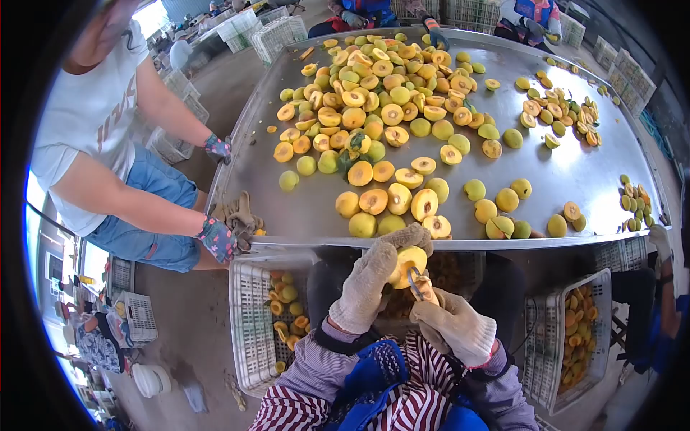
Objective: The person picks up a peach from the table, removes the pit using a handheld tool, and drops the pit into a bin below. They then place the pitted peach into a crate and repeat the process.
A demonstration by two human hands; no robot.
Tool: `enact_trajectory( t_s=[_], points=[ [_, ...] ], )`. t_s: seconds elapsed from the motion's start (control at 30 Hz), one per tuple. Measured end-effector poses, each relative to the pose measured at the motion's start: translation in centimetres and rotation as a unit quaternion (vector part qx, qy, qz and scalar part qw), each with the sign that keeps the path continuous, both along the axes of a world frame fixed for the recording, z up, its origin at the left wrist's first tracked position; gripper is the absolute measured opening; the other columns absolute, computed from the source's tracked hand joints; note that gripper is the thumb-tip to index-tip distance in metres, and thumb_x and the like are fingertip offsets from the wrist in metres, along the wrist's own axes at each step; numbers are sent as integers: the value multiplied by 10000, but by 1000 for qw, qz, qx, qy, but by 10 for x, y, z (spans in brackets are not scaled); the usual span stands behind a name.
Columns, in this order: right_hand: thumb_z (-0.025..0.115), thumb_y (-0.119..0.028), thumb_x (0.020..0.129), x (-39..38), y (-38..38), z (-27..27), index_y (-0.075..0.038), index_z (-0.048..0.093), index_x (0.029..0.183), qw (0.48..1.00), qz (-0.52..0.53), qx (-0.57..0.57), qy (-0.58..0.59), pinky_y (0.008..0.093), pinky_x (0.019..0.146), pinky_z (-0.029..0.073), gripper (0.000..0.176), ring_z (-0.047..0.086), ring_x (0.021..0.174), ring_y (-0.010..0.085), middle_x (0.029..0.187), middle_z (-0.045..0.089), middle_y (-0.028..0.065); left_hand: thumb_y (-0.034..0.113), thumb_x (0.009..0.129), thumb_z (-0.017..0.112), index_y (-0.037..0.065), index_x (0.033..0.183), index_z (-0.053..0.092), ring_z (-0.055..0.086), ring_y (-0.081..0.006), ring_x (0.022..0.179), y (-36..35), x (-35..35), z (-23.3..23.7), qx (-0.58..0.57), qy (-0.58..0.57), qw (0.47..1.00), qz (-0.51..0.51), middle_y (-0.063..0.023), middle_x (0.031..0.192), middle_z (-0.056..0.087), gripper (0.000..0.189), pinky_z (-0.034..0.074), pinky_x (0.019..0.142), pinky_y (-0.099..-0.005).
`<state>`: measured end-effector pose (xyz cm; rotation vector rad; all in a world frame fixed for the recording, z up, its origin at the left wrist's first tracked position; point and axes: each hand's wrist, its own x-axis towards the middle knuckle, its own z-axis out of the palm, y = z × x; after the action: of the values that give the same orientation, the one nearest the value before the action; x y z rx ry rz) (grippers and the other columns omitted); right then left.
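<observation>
Both my hands wear pale knitted gloves, just past the near edge of the metal table. My left hand is closed around a yellow fruit half, its cut face showing. In my right hand is a small tool with a curved metal loop, which touches the fruit half. A brownish fruit piece sits beside the loop, at my right fingertips. Beyond my hands, a large pile of halved fruit covers the middle of the table, with several halves close to the near edge.
A white crate holding fruit stands at lower left, another at lower right. At the left stands a person with gloved hands at the table edge, near a spare glove. Other people sit across the table and at far right.
</observation>
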<state>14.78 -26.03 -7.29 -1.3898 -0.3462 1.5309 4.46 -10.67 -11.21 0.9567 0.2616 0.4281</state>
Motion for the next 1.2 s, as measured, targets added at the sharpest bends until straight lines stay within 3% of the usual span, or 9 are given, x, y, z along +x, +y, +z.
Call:
enact_trajectory(
  t_s=[0.1, 0.5, 0.57, 0.6, 0.63, 0.93, 1.0, 1.1, 1.2],
  points=[
    [621, -328, 978, -4, -1, -1, -28, 596, 998, 999, 9, -20, -42, 219, 424, 355, 301, 479, 462, 57, 625, 547, -17, 555, 989, 565, 0, 1387, 513, 589, -298, 1245, -10, 0, 7, 15, 20, 1000, 9, -179, 1355, 585, 685, 558, 970, -439],
    [590, -285, 981, 6, -30, -17, -18, 592, 941, 957, 106, 59, 264, 236, 377, 285, 269, 371, 412, 80, 575, 452, -2, 534, 1002, 544, -8, 1234, 608, 689, -303, 1050, -37, 3, 14, 156, -42, 986, 46, -206, 1179, 674, 593, 583, 904, -446],
    [587, -296, 981, 1, -32, -21, -47, 592, 923, 959, 85, 150, 223, 240, 376, 265, 255, 382, 421, 72, 566, 444, -17, 496, 1012, 539, -6, 1211, 618, 692, -308, 1026, -32, 5, 18, -82, -4, 994, -67, -210, 1170, 673, 546, 595, 858, -435],
    [593, -321, 980, 11, -22, -9, -68, 605, 936, 939, 278, 15, 204, 237, 385, 262, 257, 399, 446, 61, 576, 447, -35, 496, 1012, 539, -6, 1211, 618, 692, -308, 1026, -32, 7, 19, -82, -4, 994, -66, -210, 1170, 673, 546, 595, 858, -435],
    [596, -316, 981, 1, -18, -7, -77, 618, 956, 937, 297, 28, 182, 231, 401, 279, 242, 416, 467, 55, 595, 464, -43, 493, 1017, 527, -3, 1221, 611, 686, -314, 1039, -31, 11, 21, -80, 3, 996, -48, -205, 1174, 667, 542, 599, 836, -430],
    [702, -267, 928, -14, -11, -13, -63, 641, 1095, 996, -43, 62, -41, 243, 458, 398, 270, 551, 512, 78, 650, 596, 8, 500, 1049, 467, -38, 1346, 531, 593, -308, 1219, -15, 4, 0, -26, 5, 999, 36, -193, 1303, 608, 619, 497, 1031, -439],
    [763, -201, 871, -27, 0, -31, -51, 638, 1147, 866, -186, 200, -420, 313, 519, 513, 338, 679, 569, 188, 707, 686, 97, 446, 1064, 461, -31, 1353, 545, 605, -259, 1187, -20, 2, -2, 1, 7, 999, 45, -161, 1286, 626, 565, 485, 1034, -393],
    [763, -105, 842, -23, 2, -29, 8, 601, 1178, 796, -107, 164, -572, 356, 639, 582, 390, 734, 682, 300, 812, 723, 136, 344, 1084, 466, -19, 1375, 548, 604, -201, 1168, -29, 3, 0, 57, 1, 997, 46, -113, 1284, 635, 473, 470, 1034, -339],
    [781, -160, 829, -26, 1, -33, -30, 648, 1114, 822, -68, 132, -550, 383, 637, 582, 341, 735, 728, 335, 788, 706, 178, 324, 1074, 506, -7, 1381, 533, 569, -224, 1250, -31, 2, -14, -25, 27, 999, 28, -121, 1342, 602, 452, 474, 1041, -351]
  ],
)
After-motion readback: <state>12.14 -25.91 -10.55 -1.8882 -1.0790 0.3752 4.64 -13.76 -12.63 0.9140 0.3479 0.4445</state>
